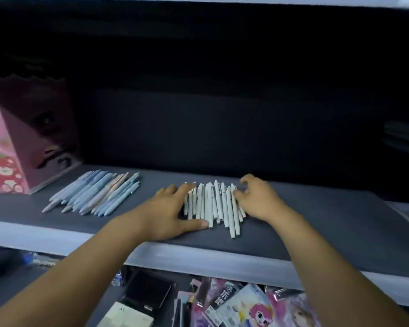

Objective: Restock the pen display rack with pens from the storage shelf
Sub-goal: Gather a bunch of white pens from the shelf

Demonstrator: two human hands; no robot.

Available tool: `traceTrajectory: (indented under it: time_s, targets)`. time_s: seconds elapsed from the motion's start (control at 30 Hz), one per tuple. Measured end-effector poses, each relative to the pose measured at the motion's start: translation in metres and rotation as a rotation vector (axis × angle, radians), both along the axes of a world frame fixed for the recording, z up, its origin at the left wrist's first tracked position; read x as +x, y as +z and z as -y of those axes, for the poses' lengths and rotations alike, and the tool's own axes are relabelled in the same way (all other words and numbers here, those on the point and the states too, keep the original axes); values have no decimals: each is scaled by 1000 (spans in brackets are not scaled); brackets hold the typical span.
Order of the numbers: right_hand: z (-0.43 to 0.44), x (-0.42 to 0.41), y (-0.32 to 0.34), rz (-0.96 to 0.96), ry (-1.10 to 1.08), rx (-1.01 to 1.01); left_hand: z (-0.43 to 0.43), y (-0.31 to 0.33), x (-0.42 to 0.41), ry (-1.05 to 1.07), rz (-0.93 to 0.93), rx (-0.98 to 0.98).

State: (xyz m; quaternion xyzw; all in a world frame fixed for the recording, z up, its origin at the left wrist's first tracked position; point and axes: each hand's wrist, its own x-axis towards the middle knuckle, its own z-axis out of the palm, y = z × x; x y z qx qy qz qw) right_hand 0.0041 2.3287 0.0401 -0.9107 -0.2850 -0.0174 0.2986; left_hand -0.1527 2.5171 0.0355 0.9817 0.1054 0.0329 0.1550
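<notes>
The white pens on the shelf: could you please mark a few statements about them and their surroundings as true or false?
1. The left hand and the right hand touch the white pens from opposite sides. True.
2. The white pens stand upright in a cup. False: they lie flat, side by side, on the shelf.
3. The blue pens lie to the right of the white pens. False: they lie to their left.
4. A pink box stands at the shelf's left end. True.
</notes>
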Motion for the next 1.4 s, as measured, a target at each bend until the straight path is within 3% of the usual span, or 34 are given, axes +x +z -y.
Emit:
traceTrajectory:
  time_s: [0.17, 0.4, 0.6, 0.77, 0.97, 1.1, 1.4]
  targets:
    - [-18, 11, 13, -117, -73, -154, -4, 20, 38, 115, -64, -176]
    - [-42, 4, 21, -308, -106, -113, 27, 44, 68, -24, -321, 117]
    - [-52, -8, 12, -364, -71, -26, 7, 34, 81, 36, -367, 99]
    - [-48, -5, 21, -407, -43, -32, -15, 27, 79, 10, -296, 38]
    - [-60, 22, 31, -386, -59, -161, -48, 24, 77, -46, -227, -309]
    - [-60, 34, 7, -243, -62, -156, -56, 20, 85, -35, -169, -345]
    - [-56, 43, 6, -209, 15, -154, -59, 25, 88, -46, -156, -439]
